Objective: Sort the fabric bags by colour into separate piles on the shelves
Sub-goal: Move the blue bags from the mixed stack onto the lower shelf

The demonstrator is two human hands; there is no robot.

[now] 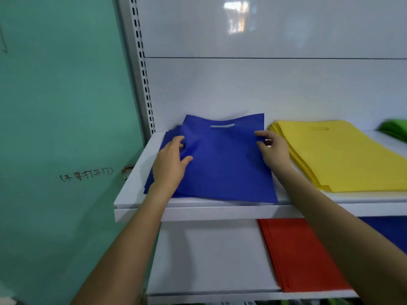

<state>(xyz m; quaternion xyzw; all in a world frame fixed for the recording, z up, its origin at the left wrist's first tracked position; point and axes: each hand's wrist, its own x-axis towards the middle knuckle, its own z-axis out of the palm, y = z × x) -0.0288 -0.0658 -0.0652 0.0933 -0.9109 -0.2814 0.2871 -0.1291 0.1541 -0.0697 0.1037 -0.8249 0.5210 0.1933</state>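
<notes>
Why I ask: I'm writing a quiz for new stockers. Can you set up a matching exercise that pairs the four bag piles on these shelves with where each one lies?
Things
1. blue pile, touched by the left hand and right hand
2. yellow pile
3. red pile
4. green pile

Places
A. lower shelf
B. upper shelf, at the right edge of view
C. upper shelf, left end
D. upper shelf, between two other piles

Pairs: 1-C, 2-D, 3-A, 4-B
</notes>
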